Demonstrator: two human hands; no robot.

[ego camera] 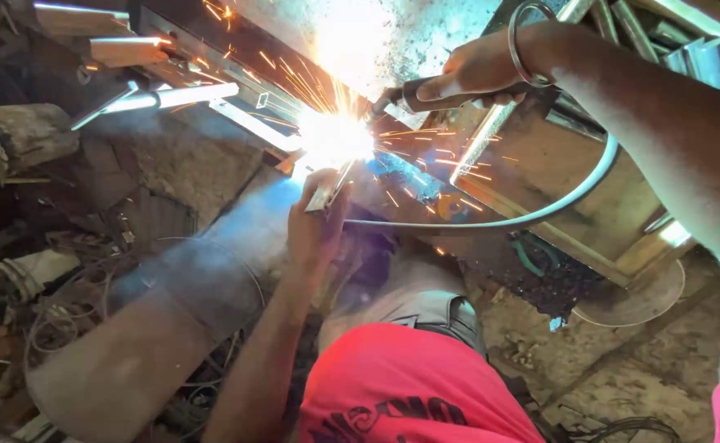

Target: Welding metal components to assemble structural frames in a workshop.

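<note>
floor: cracked bare earth | scrap wire tangle | dim, smoky

No packages, labels, signs or screens show anywhere in this view. The only lettering is a black print on the red shirt at the bottom edge, cut off by the frame; it is printing on cloth, not a label.
</note>
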